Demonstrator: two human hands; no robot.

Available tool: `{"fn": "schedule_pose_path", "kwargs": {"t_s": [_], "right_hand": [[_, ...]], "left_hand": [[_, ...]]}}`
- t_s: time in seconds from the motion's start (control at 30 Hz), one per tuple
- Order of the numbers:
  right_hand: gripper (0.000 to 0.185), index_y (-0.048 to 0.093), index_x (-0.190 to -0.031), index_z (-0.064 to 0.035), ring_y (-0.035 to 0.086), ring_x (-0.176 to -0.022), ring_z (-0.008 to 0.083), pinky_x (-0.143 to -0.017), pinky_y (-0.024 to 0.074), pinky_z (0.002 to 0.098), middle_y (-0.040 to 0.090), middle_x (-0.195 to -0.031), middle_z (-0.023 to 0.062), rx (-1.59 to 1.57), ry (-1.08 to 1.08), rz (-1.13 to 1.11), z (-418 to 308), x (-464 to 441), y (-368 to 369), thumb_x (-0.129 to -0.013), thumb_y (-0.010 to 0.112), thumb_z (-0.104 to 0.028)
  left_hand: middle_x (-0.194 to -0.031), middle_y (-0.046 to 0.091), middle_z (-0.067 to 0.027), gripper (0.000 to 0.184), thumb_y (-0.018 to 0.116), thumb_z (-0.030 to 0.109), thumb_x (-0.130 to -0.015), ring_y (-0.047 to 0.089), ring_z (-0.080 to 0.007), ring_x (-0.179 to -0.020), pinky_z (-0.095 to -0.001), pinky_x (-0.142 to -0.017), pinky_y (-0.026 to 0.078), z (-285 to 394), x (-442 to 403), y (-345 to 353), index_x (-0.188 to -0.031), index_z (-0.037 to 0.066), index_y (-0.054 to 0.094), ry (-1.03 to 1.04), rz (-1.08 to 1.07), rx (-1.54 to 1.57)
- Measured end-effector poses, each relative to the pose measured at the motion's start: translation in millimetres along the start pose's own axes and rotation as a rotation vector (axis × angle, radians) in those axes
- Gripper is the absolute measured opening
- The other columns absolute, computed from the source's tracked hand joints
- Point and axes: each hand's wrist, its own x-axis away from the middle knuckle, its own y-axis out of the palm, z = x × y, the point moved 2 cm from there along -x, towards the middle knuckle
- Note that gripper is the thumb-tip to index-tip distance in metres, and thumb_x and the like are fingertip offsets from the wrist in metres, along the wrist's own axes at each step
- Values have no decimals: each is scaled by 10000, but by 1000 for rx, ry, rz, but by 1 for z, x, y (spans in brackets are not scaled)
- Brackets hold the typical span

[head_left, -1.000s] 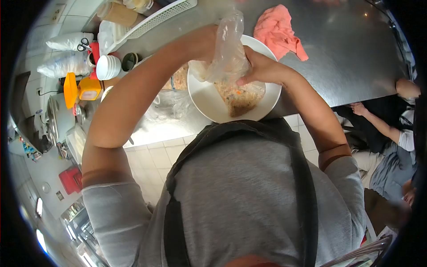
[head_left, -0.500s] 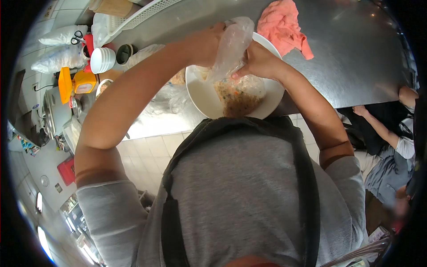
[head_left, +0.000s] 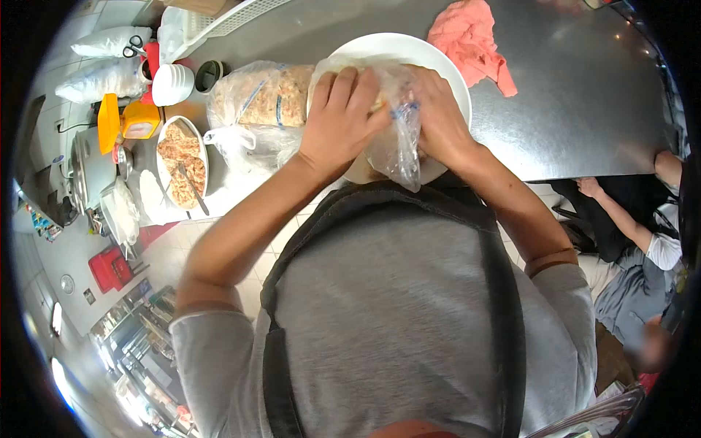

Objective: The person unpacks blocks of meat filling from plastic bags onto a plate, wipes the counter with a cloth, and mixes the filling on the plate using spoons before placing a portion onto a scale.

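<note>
Left hand [head_left: 337, 120] and right hand [head_left: 442, 120] both held clear crumpled plastic bag [head_left: 398, 157], one from each side, seemingly steadying slack film over round white bowl [head_left: 447, 66]. Bowl sat toward near edge of shiny metal bench [head_left: 569, 109], within reach.

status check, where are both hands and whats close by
Left hand and right hand on clear plastic bag, grip unclear. Bag over white bowl. Pink cloth beside bowl, clear of hands.
</note>
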Motion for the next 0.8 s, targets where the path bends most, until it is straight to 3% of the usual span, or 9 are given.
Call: {"fn": "schedule_pose_path", "kwargs": {"t_s": [0.1, 0.17, 0.23, 0.27, 0.4, 0.47, 0.5, 0.7, 0.8], "right_hand": [[444, 541, -1164, -8, 506, -1141, 401, -934, 424, 453, 530, -1240, 221, -114, 85, 110, -7, 7, -15, -764, 714, -92], [349, 561, -1111, -10, 548, -1090, 392, -893, 447, 451, 574, -1174, 221, -229, 176, 170, -5, 10, -25, -794, 688, -84], [212, 578, -999, 5, 613, -795, 275, -721, 498, 376, 624, -907, 158, -235, 493, -132, 6, 18, -27, -819, 683, -30], [124, 558, -915, 17, 603, -663, 258, -641, 490, 350, 604, -736, 133, -246, 333, 3, 9, 23, -24, -850, 656, -24], [85, 558, -888, 13, 580, -647, 232, -618, 466, 340, 580, -718, 128, -279, 271, 41, 10, 23, -27, -858, 624, -31], [79, 539, -876, 8, 535, -616, 191, -589, 439, 328, 546, -701, 116, -345, 383, -11, 13, 19, -27, -864, 592, -50], [79, 539, -876, 8, 535, -616, 191, -589, 439, 328, 546, -701, 116, -343, 386, -6, 15, 17, -25, -864, 592, -50], [121, 532, -842, -32, 455, -617, 94, -584, 385, 264, 488, -687, -19, -482, 451, 35, 50, -8, -10, -902, 571, -130], [148, 534, -836, -84, 365, -628, 32, -563, 313, 222, 433, -717, -68, -792, 652, -15, 43, -43, -16, -954, 531, -174]], "left_hand": [[-1201, 552, -151, 333, 599, 117, -753, 512, -363, -1113, -485, -916, 421, 6, 9, -13, -1085, 125, 566, -78, 87, 48], [-1163, 580, -154, 329, 633, 24, -734, 546, -347, -1066, -453, -884, 451, 0, 6, -26, -1054, 81, 578, -332, 136, 393], [-1120, 601, -144, 315, 659, -3, -716, 569, -336, -1012, -432, -849, 471, -6, 13, -24, -1017, 63, 593, -326, 196, 419], [-1077, 621, -135, 302, 685, -29, -699, 592, -326, -958, -411, -813, 491, -9, 16, -23, -981, 44, 608, -322, 250, 451], [-1004, 664, -111, 429, 678, -73, -690, 623, -320, -907, -369, -790, 518, -11, 12, -29, -1092, 77, 701, -313, 270, 495], [-987, 654, -92, 233, 725, 2, -684, 619, -295, -849, -386, -723, 514, -12, 9, -31, -899, 32, 639, -261, 290, 441], [-987, 654, -92, 233, 725, 2, -684, 619, -295, -849, -386, -723, 514, -14, 8, -30, -899, 32, 639, -256, 290, 443], [-1003, 655, -89, 231, 724, 9, -712, 615, -295, -871, -394, -754, 507, -21, 3, -31, -929, 55, 658, -290, 236, 550], [-997, 654, -79, 205, 724, 16, -727, 611, -294, -887, -390, -769, 500, -28, 3, -26, -918, 65, 667, -393, 206, 717]]}}
